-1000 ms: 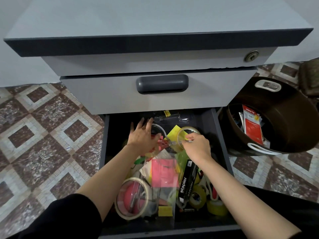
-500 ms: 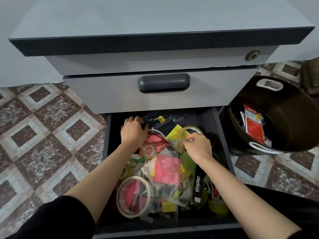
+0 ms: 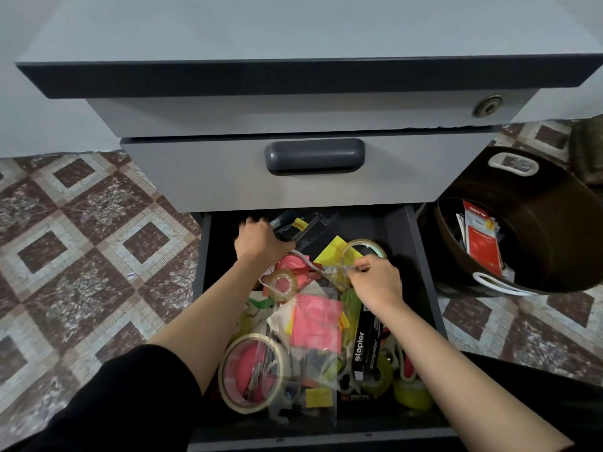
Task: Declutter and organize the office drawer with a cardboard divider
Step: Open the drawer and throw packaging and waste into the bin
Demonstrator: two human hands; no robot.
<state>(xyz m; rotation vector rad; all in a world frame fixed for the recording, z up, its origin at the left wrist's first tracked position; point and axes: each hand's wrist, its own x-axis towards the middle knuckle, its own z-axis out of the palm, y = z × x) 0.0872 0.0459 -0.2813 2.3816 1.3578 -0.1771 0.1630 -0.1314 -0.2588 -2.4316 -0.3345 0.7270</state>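
The bottom drawer (image 3: 424,256) of a grey cabinet stands pulled out, full of clutter. My left hand (image 3: 259,244) grips a clear plastic package (image 3: 301,228) with a yellow tag at the drawer's back left. My right hand (image 3: 375,280) pinches a clear tape roll (image 3: 363,249) near the back right, beside a yellow sticky pad (image 3: 336,252). Closer to me lie a small tape roll (image 3: 282,283), pink sticky notes in a clear bag (image 3: 316,324), a black stapler box (image 3: 367,350), a large tape ring (image 3: 251,371) and yellow tape rolls (image 3: 412,394). No cardboard divider is in view.
A dark brown bin (image 3: 554,230) with white handles stands on the tiled floor to the right of the drawer and holds red and white packets (image 3: 483,236). The closed drawer above, with its dark handle (image 3: 315,156), overhangs the back of the open one.
My left hand went from open fingers over the middle to the back left, where it closed on the clear plastic package. My right hand stayed on the tape roll.
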